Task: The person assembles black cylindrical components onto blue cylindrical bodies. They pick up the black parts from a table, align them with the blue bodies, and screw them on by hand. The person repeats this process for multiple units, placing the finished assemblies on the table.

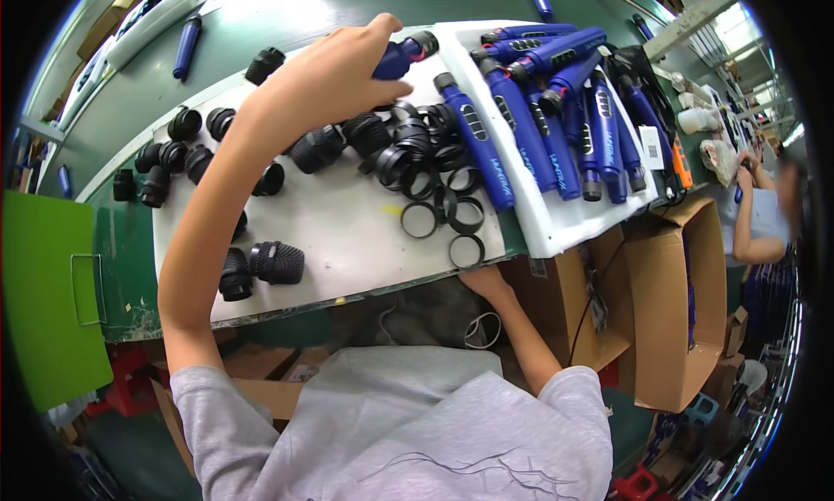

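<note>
The blue microphone handle (395, 60) is, in my view, above the far side of the white board (339, 249), its dark end pointing up and to the right. The left hand (352, 71) holds it, the thumb on the near side and the fingers on the far side; the palm hides much of the barrel. I judge the handle stiff, fairly light and somewhat slippery if its coat is smooth; the barrel offers the surest hold, while the dark end, possibly threaded, is best left untouched. The right hand (486, 280) is at the front edge of the board, just beside a black ring (466, 251); I cannot tell whether it grips anything.

Around the handle, a cluster of black rings (419, 220) lies on the board, with black mesh heads (277, 263) to the left. To the right, further blue handles (553, 54) overlap in a white foam tray (556, 238); I judge that this pile crowds movement to that side and that the loose rings could roll if brushed. The board rests on the green tabletop (123, 266). An open cardboard box (656, 336) stands near the right forearm.
</note>
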The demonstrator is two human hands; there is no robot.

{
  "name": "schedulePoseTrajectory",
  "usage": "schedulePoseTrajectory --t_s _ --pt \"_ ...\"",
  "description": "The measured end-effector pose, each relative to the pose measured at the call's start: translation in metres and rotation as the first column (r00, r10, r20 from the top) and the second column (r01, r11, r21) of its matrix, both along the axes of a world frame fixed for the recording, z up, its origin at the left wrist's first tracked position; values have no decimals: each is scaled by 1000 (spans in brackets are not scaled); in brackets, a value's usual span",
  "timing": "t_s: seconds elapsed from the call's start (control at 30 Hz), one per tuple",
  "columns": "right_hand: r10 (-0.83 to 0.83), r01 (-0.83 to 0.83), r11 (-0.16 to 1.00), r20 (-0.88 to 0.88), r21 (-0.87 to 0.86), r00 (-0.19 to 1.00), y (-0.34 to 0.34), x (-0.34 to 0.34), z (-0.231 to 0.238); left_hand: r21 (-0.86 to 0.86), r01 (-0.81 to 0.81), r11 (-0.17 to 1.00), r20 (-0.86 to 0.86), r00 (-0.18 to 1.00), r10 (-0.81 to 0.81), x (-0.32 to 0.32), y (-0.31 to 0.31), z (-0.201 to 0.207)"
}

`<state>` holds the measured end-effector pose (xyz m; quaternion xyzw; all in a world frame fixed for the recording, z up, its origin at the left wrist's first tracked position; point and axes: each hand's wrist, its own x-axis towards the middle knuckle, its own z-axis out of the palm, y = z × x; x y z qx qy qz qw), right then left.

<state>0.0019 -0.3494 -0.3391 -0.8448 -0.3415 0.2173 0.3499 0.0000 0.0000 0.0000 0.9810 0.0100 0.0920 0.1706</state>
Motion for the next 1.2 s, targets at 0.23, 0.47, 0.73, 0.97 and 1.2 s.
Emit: schedulePoseTrajectory --t_s 0.23,0.47,0.73,0.97,1.2 --pt "-119 117 993 151 21 981 5 -25 9 -190 -274 943 -176 954 242 133 -17 -53" --pt "-188 188 948 -27 257 982 3 -23 10 -20 -275 961 -149 952 269 170 -3 -80" --pt "-92 31 931 153 363 984 -9 -10 -56 201 -225 953 107 973 207 133 -10 -60" --pt "6 -20 976 63 217 998 -35 4 -56 -54 296 954 399 882 -251 -22 -48 -15" --pt "119 -120 989 16 88 993 -26 6 -42 -194 -1 981 336 940 67 -183 -65 -6"
